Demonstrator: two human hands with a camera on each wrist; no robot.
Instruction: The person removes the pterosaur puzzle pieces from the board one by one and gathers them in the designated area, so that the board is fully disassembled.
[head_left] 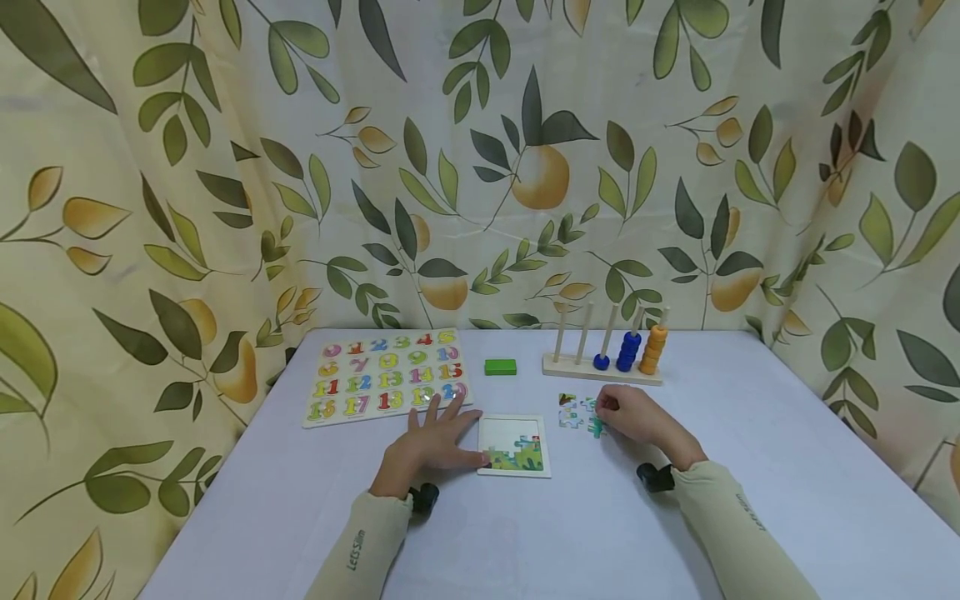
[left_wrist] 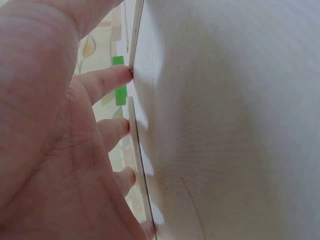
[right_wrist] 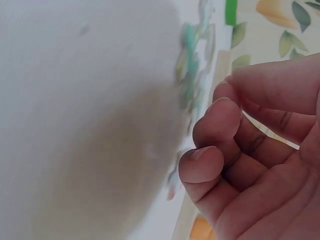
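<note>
- Our landmark is the puzzle frame [head_left: 547, 450]; pieces already fitted [head_left: 525, 458] fill its near side and climb its right side, leaving the upper left bare.
- Our left hand [head_left: 429, 446] lies spread wide at the frame's left, thumb at its edge, gripping nothing.
- Our right hand [head_left: 637, 417] is over the loose pieces [head_left: 570, 417], just right of the frame; its fingers are curled, thumb and forefinger together, but we cannot tell whether a piece is between them.
- To pick up well, we should pinch one piece by opposite edges and avoid dragging its neighbours.
- We would match picture and tabs before lowering it flat beside the fitted pieces, the left thumb steadying the frame.
- Left of the frame, slightly farther back, the number board [head_left: 375, 371] carries coloured numerals; 1 to 5 read clearly along its far row.
- Nearer than the frame, our left sleeve [head_left: 356, 533] reads "Let's Slim"; the right sleeve's [head_left: 738, 521] lettering is too small to read surely.
- We see no brand on the frame.
</note>
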